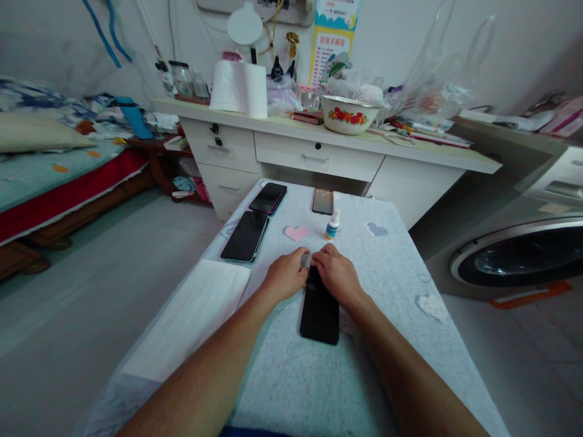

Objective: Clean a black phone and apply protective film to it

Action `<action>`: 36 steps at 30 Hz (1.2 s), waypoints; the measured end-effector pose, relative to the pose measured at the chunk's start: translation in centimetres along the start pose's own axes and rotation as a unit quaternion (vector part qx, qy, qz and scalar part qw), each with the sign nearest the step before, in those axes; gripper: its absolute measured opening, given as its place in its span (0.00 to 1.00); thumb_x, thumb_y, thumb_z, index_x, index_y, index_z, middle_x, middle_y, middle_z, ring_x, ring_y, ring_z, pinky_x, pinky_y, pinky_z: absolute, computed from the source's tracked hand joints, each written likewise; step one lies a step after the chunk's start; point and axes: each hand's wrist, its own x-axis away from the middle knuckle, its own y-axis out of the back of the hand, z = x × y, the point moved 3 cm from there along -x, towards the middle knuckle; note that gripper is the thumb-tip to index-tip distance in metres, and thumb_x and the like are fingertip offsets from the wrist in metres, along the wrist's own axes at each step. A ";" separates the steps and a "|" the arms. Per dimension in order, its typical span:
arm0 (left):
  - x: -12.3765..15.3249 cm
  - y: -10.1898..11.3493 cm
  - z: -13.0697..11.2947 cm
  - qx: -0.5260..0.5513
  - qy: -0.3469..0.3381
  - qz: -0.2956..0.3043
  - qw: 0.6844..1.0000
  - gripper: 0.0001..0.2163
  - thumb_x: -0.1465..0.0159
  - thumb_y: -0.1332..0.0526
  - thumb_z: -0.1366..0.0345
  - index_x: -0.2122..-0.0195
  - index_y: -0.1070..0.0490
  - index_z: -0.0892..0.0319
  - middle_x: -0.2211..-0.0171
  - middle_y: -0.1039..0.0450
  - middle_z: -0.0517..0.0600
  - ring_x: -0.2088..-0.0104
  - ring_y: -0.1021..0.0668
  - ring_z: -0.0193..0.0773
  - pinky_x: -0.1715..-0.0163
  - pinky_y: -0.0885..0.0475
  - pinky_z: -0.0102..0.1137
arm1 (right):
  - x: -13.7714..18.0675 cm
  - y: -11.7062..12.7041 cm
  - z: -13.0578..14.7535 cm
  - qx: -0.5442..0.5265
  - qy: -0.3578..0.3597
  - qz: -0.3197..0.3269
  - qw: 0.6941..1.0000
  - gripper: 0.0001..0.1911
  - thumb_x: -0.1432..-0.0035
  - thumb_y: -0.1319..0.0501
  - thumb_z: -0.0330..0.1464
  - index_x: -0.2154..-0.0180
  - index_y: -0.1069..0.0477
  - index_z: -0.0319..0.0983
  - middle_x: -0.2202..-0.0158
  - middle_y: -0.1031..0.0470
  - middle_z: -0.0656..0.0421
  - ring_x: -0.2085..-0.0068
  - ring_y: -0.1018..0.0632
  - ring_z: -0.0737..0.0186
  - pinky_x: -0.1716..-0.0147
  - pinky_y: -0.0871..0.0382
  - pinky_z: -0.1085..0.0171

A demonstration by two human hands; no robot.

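A black smartphone (320,309) lies face up on the cloth-covered table between my forearms. My left hand (288,274) is at its upper left edge, thumb and forefinger apart with a gap between them. Over the phone's top end, my right hand (336,271) has its fingers bent and pressed together near the upper left corner; what they pinch, if anything, is hidden. Just beyond the right hand stands a small white bottle (332,225) with a blue and yellow label. Farther back lies a small phone or phone case (323,201) with a dark rim.
Two more dark phones, a nearer one (246,236) and a farther one (268,198), lie along the table's left side. A white sheet (191,318) covers the left front. Behind is a white desk (319,159) with a flowered bowl (350,115); a washing machine (523,243) stands right.
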 end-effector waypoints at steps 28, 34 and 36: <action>0.1 -0.4 -0.2 -0.007 -0.023 0.007 1.000 0.20 0.42 0.43 0.67 0.47 0.37 0.54 0.70 0.23 0.48 0.66 0.22 0.40 0.68 0.34 0.29 | 0.6 0.2 -1.5 -0.006 -0.016 -0.033 0.999 0.12 0.36 0.49 0.34 0.61 0.28 0.41 0.62 0.32 0.58 0.64 0.28 0.66 0.66 0.40 0.69; 0.1 -0.4 -0.3 -0.002 -0.027 0.004 1.000 0.21 0.42 0.42 0.66 0.47 0.37 0.54 0.69 0.23 0.48 0.66 0.22 0.40 0.67 0.34 0.30 | 0.1 -0.3 -1.0 -0.009 0.003 -0.045 0.999 0.12 0.36 0.49 0.34 0.60 0.28 0.41 0.61 0.32 0.58 0.66 0.29 0.66 0.68 0.40 0.68; 0.1 -0.4 -0.3 -0.002 -0.028 0.007 1.000 0.21 0.43 0.42 0.67 0.47 0.36 0.54 0.69 0.23 0.48 0.66 0.22 0.40 0.67 0.33 0.29 | 0.1 -0.4 -0.9 -0.013 0.008 -0.040 0.999 0.11 0.37 0.48 0.34 0.60 0.27 0.41 0.62 0.32 0.58 0.65 0.29 0.66 0.67 0.39 0.68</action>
